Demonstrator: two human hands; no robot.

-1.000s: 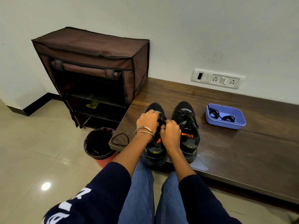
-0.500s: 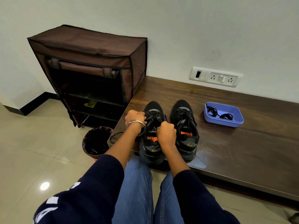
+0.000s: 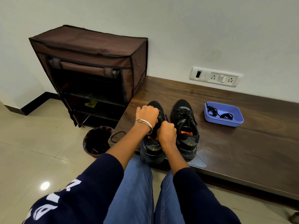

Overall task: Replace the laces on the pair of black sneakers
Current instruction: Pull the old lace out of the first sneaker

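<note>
Two black sneakers stand side by side near the front edge of the dark wooden bench (image 3: 242, 143), toes pointing at the wall. My left hand (image 3: 148, 114) and my right hand (image 3: 166, 132) are both over the left sneaker (image 3: 152, 149), fingers curled round its black lace at the tongue. The lace itself is mostly hidden under my hands. The right sneaker (image 3: 186, 126) is laced and untouched. A loose black lace (image 3: 117, 136) lies coiled at the bench's left corner. More black laces (image 3: 220, 114) lie in a blue tray (image 3: 224, 122) to the right.
A brown fabric shoe rack (image 3: 97, 65) stands left of the bench against the wall. A bin with a black liner (image 3: 97, 141) sits on the tiled floor below the bench corner. A white socket panel (image 3: 215, 77) is on the wall.
My hands spread apart half a second ago, pulling the lace ends outward; now they have come back together over the left sneaker's tongue. The sneakers have not moved.
</note>
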